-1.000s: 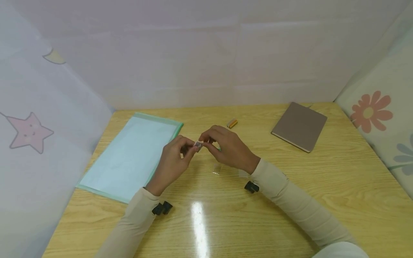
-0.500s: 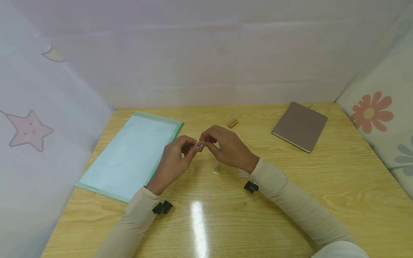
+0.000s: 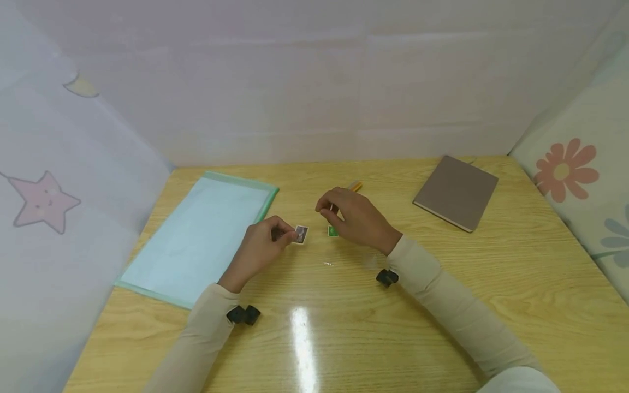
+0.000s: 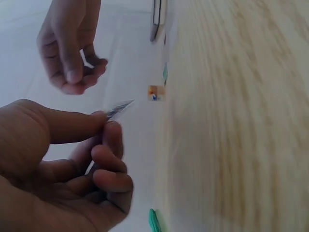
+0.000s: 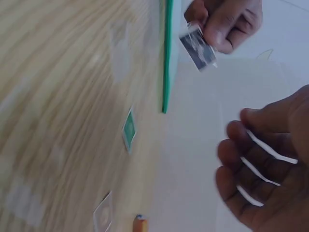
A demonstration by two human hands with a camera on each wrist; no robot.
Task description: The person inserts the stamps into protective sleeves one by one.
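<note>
My left hand (image 3: 260,248) pinches a small grey picture stamp (image 3: 301,234) with a white border between thumb and index finger. In the left wrist view the stamp (image 4: 119,110) appears nearly edge-on; its picture side faces the right wrist camera. To the right and farther back, my right hand (image 3: 361,218) hovers with loosely bent fingers and nothing between them. Partly hidden below that hand, a green stamp (image 3: 332,231) lies on the table; more of this green stamp (image 5: 129,130) shows in the right wrist view.
Clear plastic pieces (image 3: 369,261) lie on the wooden table (image 3: 344,338). A small orange-and-grey object (image 3: 356,186) sits behind my right hand. A green-edged folder (image 3: 196,240) lies left, a brown notebook (image 3: 457,193) at the back right. Printed cloth walls (image 3: 275,82) surround the table.
My right hand has let go of the stamp and moved right, uncovering more of the green stamp. The left hand has come slightly lower, still pinching its stamp, which now shows its face.
</note>
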